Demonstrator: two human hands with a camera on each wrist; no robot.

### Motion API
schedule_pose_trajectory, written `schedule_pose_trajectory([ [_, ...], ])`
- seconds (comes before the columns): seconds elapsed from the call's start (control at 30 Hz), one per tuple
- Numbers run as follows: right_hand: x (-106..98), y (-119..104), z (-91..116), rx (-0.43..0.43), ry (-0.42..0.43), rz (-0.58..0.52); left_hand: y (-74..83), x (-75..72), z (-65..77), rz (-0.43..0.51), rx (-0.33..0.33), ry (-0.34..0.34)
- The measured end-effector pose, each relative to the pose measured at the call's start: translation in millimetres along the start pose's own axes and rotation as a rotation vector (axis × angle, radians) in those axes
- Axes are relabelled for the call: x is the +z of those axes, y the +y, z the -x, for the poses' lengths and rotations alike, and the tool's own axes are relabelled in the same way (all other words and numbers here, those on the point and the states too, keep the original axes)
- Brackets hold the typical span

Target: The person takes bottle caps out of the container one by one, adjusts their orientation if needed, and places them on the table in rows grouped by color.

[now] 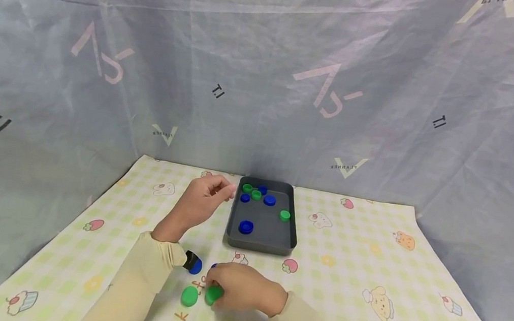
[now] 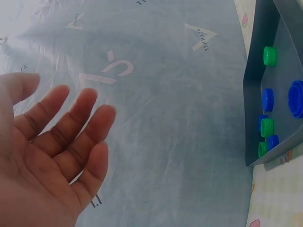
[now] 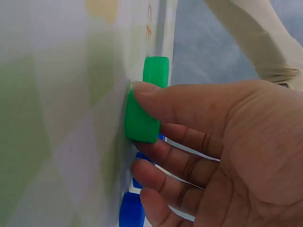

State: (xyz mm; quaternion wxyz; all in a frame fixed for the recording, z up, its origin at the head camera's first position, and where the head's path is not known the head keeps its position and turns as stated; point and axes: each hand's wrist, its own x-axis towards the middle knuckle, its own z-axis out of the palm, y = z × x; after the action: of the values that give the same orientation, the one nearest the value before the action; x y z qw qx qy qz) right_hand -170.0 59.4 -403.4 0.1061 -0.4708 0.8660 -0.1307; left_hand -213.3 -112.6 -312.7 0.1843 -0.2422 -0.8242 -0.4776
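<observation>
My right hand [image 1: 243, 287] pinches a green bottle cap [image 3: 142, 118] between thumb and fingers, low at the tablecloth. A second green cap [image 1: 189, 296] lies just left of it. Nearby a blue cap [image 1: 195, 266] shows partly behind the left wrist's black band, and in the right wrist view a blue cap [image 3: 131, 210] sits below the fingers. My left hand [image 1: 203, 199] hovers at the left side of the grey tray [image 1: 261, 245], fingers loosely bent. In the left wrist view that hand [image 2: 61, 142] holds nothing.
Inside the tray are several caps, among them a blue one [image 1: 246, 226] at the near left and a green one [image 1: 285, 215] by the right wall. A checked, printed tablecloth [image 1: 337, 290] covers the table. Behind it hangs a grey curtain [image 1: 264, 79].
</observation>
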Motion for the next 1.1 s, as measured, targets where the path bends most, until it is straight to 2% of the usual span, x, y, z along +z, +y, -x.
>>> schedule_pose_trajectory([
  [0.17,2,1,1,0.004,-0.003,0.002,-1.1,2.9,-2.0,-0.04,0.042,-0.021],
  [0.4,0,2,2,0.047,-0.028,-0.029,-2.9,10.6,-1.6,-0.065,0.035,-0.038],
  [0.53,-6,2,4,0.095,-0.076,-0.047,-6.3,18.5,-2.6,-0.11,0.027,-0.084],
  [0.7,-18,-1,12,0.198,-0.147,-0.064,-15.9,35.2,-12.2,-0.295,0.013,-0.21],
  [0.77,-24,-1,16,0.239,-0.173,-0.075,-21.4,43.2,-19.0,-0.385,0.038,-0.27],
  [0.87,-33,2,21,0.24,-0.202,-0.065,-28.6,53.0,-30.4,-0.492,0.08,-0.349],
  [0.97,-44,7,27,0.232,-0.184,-0.043,-37.6,62.8,-41.4,-0.568,0.078,-0.425],
  [1.1,-60,14,37,0.273,-0.111,-0.042,-54.5,77.1,-49.8,-0.664,0.008,-0.558],
])
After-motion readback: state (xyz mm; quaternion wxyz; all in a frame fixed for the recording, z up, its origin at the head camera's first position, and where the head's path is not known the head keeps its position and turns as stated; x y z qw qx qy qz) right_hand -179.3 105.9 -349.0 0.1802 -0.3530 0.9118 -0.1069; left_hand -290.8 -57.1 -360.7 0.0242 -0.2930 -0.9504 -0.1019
